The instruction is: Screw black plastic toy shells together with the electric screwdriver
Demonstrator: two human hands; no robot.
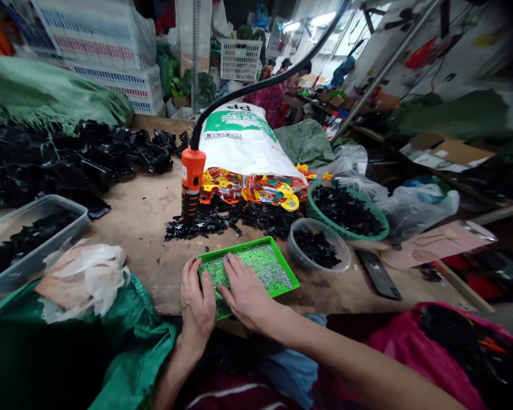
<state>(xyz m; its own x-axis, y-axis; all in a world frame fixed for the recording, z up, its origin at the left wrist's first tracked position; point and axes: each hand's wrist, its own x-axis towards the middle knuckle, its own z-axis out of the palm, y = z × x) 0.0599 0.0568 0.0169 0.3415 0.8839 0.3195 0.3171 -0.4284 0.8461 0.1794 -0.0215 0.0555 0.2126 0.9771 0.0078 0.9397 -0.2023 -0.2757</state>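
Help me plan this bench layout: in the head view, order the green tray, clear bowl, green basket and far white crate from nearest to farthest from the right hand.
From the right hand:
1. green tray: under the fingers, directly ahead.
2. clear bowl: right of the tray.
3. green basket: behind the bowl, further right.
4. white crate: far back, beyond the bench.

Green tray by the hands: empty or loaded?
Loaded: small glittery silver pieces cover the floor of the green tray, with the right hand resting on them.
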